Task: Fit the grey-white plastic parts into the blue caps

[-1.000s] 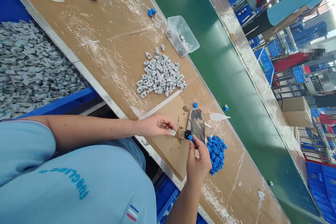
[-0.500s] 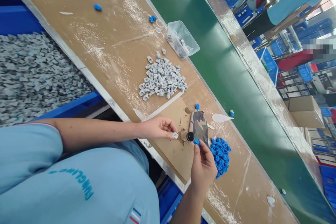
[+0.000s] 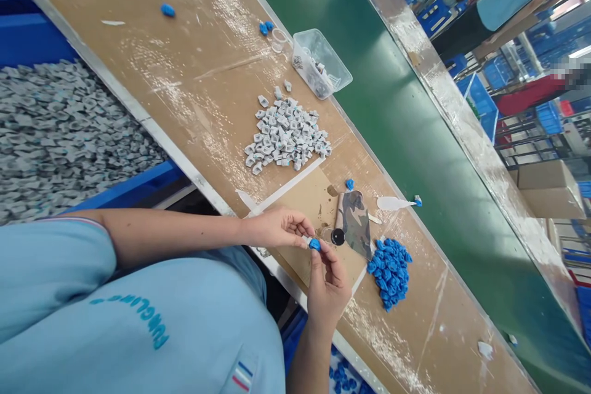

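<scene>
My left hand (image 3: 281, 228) pinches a small white plastic piece (image 3: 306, 240), mostly covered by the fingers. Against it, my right hand (image 3: 329, 277) holds a small blue piece (image 3: 314, 244) between thumb and fingertips; the two pieces meet. Just beyond them a small jar with a black top (image 3: 338, 236) stands on a brown board (image 3: 295, 265). A camouflage-patterned flat item (image 3: 354, 221) lies beside the jar. To the right is a heap of blue pieces (image 3: 391, 272), and farther up the table a heap of white-grey pieces (image 3: 289, 134).
A clear plastic box (image 3: 322, 64) with small parts stands by the green conveyor belt (image 3: 392, 86). At left, a blue crate (image 3: 124, 188) is full of grey-white pieces. A white nozzle-shaped item (image 3: 392, 203) lies at the table's far edge. Co-workers stand across the belt.
My right hand has moved left from beside the black-topped jar, bringing the blue piece against the white one. My left hand has stayed nearly in place.
</scene>
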`<action>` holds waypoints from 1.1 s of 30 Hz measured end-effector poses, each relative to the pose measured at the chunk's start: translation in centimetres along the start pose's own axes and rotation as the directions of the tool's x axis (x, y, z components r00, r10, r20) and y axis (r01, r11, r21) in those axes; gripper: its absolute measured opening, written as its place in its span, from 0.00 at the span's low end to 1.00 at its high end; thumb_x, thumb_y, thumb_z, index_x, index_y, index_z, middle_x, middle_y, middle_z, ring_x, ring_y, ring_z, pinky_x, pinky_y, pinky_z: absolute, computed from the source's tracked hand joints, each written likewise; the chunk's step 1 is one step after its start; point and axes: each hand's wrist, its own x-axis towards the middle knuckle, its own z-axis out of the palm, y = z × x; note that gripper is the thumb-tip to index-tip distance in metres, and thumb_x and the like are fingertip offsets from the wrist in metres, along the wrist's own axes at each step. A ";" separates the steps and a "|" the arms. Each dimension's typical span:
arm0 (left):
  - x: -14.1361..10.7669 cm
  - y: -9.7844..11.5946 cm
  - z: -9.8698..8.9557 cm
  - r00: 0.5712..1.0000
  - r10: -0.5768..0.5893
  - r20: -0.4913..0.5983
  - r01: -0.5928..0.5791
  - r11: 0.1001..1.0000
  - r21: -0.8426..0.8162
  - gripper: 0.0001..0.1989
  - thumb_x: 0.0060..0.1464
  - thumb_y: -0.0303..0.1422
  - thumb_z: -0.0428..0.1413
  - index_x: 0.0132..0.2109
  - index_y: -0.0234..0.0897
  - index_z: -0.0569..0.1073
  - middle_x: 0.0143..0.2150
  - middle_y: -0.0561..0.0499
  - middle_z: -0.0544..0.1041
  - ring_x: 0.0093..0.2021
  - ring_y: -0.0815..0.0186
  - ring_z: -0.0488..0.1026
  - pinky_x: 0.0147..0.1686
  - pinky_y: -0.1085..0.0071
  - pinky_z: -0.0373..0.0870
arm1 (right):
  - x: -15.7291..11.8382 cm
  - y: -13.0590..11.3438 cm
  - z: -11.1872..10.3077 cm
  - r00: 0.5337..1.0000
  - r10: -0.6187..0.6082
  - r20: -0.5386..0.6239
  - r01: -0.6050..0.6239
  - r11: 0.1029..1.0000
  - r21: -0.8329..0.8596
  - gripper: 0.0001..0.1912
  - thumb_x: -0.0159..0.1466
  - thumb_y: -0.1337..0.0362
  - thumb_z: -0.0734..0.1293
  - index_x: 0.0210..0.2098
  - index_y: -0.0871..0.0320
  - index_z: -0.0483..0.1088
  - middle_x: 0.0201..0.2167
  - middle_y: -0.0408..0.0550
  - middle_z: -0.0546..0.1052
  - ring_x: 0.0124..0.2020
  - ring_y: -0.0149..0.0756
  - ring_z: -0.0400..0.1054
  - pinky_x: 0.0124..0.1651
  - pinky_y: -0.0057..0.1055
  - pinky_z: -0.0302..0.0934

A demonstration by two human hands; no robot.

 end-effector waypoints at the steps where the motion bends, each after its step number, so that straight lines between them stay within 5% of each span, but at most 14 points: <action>1: 0.0 0.0 0.0 1.000 0.007 0.000 -0.007 1.000 0.007 0.17 0.39 0.34 0.66 0.37 0.32 0.73 0.33 0.52 0.75 0.36 0.71 0.71 0.41 0.72 0.68 | 0.0 0.0 -0.1 1.000 -0.019 0.006 0.019 0.999 -0.027 0.12 0.59 0.60 0.68 0.39 0.59 0.75 0.39 0.53 0.79 0.40 0.38 0.73 0.46 0.40 0.68; 10: -0.5 0.1 -0.2 0.995 0.046 0.090 -0.069 0.962 0.263 0.10 0.44 0.27 0.62 0.36 0.34 0.70 0.30 0.55 0.71 0.33 0.72 0.69 0.34 0.78 0.66 | 1.4 -1.1 -2.3 0.958 -0.181 0.222 0.203 0.976 -0.080 0.06 0.57 0.63 0.70 0.34 0.54 0.78 0.31 0.48 0.80 0.33 0.37 0.75 0.37 0.35 0.71; 15: -0.3 0.3 -0.2 0.993 0.010 0.120 -0.038 0.972 0.234 0.10 0.44 0.25 0.61 0.34 0.34 0.69 0.29 0.55 0.70 0.31 0.73 0.68 0.32 0.77 0.65 | 1.8 -1.2 -2.4 0.944 -0.236 0.231 0.258 0.964 -0.067 0.05 0.56 0.65 0.70 0.33 0.53 0.78 0.28 0.45 0.80 0.30 0.35 0.74 0.34 0.31 0.70; 19: -0.1 0.5 -0.2 0.990 -0.063 0.124 0.046 0.990 0.133 0.11 0.42 0.24 0.62 0.34 0.33 0.68 0.28 0.56 0.70 0.29 0.74 0.68 0.31 0.78 0.66 | 1.4 -0.7 -2.1 0.957 -0.224 0.183 0.237 0.970 -0.054 0.06 0.56 0.64 0.70 0.34 0.54 0.78 0.27 0.46 0.80 0.29 0.35 0.73 0.32 0.31 0.70; 25: -0.1 0.7 -0.1 0.989 -0.099 0.113 0.090 0.993 0.081 0.13 0.41 0.27 0.64 0.33 0.33 0.68 0.26 0.57 0.71 0.25 0.75 0.69 0.27 0.78 0.66 | 1.1 -0.3 -2.1 0.949 -0.171 0.265 0.181 0.983 -0.013 0.10 0.57 0.66 0.69 0.38 0.51 0.77 0.27 0.44 0.79 0.27 0.32 0.72 0.30 0.29 0.68; 33: 0.1 1.8 -0.2 0.967 -0.223 0.121 0.223 0.975 0.016 0.16 0.40 0.33 0.66 0.32 0.32 0.68 0.22 0.57 0.72 0.23 0.74 0.71 0.26 0.76 0.69 | -0.2 0.1 -0.9 0.993 -0.033 0.116 0.035 0.999 -0.016 0.10 0.56 0.62 0.69 0.37 0.53 0.78 0.30 0.47 0.80 0.30 0.33 0.72 0.31 0.30 0.69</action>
